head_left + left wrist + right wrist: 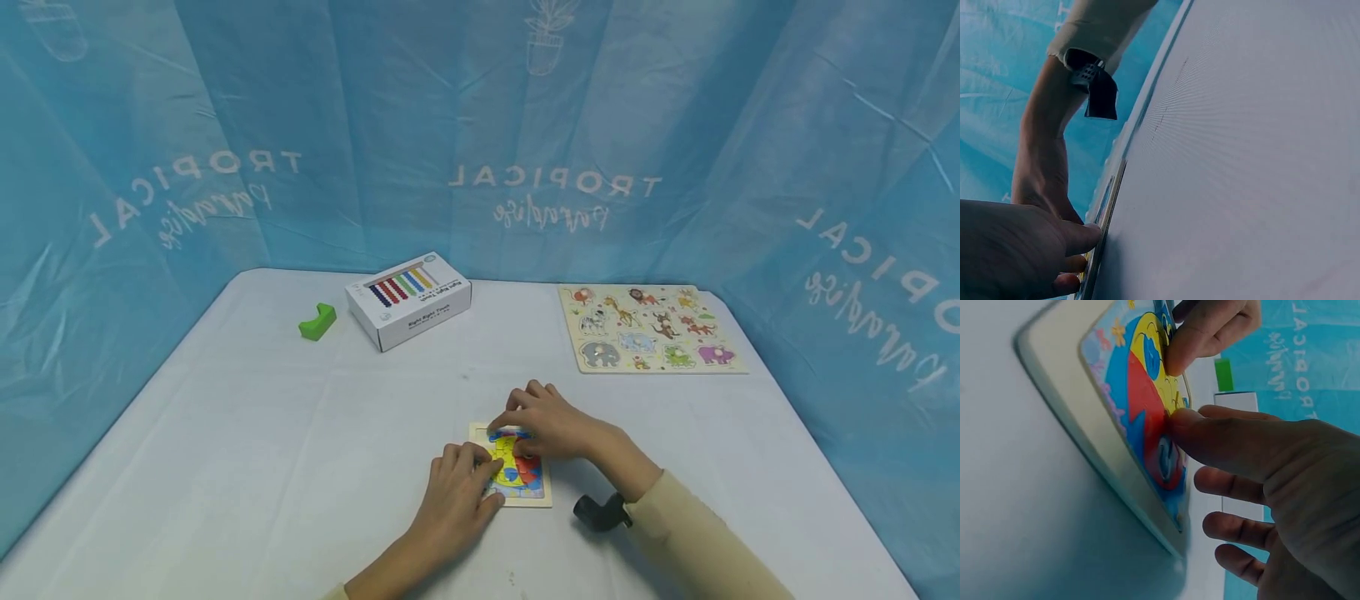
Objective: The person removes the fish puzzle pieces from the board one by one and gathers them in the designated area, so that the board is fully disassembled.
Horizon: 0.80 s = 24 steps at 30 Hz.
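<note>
A small jigsaw puzzle (530,477) in a pale wooden frame lies on the table, with yellow, red and blue pieces set in it. My left hand (455,500) rests at its left side; a fingertip touches the yellow part, and the thumb lies by the near edge. From the right, my right hand (558,425) reaches over the puzzle. Its thumb (1188,422) presses on the red part in the right wrist view, while the other fingers are spread and loosely bent. The hands hide some of the puzzle's left and far parts.
A white box (412,300) with a colourful bead picture stands at the back. Left of it lies a green curved block (318,322). An animal peg puzzle board (652,329) lies at the back right. A black wrist device (600,512) hangs at my right cuff.
</note>
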Each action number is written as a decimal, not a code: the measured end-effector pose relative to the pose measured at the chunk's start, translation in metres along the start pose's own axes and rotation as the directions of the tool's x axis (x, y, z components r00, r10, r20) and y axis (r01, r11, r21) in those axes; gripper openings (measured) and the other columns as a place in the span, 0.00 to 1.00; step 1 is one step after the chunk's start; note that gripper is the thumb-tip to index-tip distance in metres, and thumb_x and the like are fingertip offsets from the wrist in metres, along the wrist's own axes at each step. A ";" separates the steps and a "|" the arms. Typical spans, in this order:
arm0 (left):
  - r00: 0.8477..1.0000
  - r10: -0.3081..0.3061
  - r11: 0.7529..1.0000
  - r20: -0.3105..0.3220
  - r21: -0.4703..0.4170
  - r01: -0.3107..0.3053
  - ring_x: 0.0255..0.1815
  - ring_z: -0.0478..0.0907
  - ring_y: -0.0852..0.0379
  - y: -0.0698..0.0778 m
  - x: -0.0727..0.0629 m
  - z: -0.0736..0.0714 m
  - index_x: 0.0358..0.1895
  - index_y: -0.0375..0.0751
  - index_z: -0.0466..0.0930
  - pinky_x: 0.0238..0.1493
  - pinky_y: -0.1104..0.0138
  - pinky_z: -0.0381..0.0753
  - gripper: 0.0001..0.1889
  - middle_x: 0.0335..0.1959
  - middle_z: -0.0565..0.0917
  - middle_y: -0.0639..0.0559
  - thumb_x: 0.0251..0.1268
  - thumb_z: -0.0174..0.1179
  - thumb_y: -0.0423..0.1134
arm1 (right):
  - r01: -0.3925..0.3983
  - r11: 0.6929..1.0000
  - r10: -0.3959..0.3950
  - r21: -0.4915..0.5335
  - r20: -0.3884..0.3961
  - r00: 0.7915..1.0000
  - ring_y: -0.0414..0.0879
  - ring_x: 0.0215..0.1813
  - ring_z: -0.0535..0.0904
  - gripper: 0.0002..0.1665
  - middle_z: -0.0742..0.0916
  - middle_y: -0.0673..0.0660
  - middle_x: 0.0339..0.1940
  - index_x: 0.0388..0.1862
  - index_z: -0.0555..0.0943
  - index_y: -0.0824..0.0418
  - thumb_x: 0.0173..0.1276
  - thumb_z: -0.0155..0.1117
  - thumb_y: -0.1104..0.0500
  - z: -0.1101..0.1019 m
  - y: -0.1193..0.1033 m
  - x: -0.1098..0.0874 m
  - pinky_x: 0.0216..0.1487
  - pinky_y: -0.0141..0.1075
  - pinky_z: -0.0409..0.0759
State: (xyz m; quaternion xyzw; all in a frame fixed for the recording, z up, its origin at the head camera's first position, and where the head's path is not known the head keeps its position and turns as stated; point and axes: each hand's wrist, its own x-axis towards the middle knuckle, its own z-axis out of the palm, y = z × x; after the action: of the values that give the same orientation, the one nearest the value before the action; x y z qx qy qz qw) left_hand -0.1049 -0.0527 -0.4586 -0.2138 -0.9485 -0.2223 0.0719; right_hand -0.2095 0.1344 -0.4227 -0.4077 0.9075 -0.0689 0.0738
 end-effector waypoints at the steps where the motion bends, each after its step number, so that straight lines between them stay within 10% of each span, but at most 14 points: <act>1: 1.000 0.000 1.000 -0.001 0.001 0.000 0.48 0.63 0.56 0.000 0.000 0.000 0.54 0.43 0.80 0.46 0.60 0.63 0.21 0.50 0.74 0.52 0.59 0.62 0.47 | 0.002 1.000 -0.002 0.000 0.012 1.000 0.42 0.48 0.64 0.23 0.79 0.46 0.49 0.54 0.78 0.35 0.59 0.68 0.50 -0.001 0.000 0.001 0.49 0.39 0.64; 24: 1.000 -0.016 1.000 0.017 0.001 0.016 0.51 0.63 0.54 0.001 0.000 -0.001 0.55 0.44 0.80 0.49 0.58 0.64 0.21 0.51 0.73 0.53 0.60 0.61 0.47 | 0.011 0.997 -0.007 -0.077 0.053 0.999 0.43 0.46 0.65 0.21 0.81 0.47 0.45 0.51 0.80 0.36 0.58 0.69 0.50 -0.008 -0.004 0.004 0.47 0.38 0.64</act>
State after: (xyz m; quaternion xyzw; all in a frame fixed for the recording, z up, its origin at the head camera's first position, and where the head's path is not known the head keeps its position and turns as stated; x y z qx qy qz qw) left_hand -0.1043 -0.0523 -0.4569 -0.2078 -0.9509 -0.2206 0.0624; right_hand -0.2105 0.1293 -0.4144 -0.4161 0.9053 -0.0234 0.0816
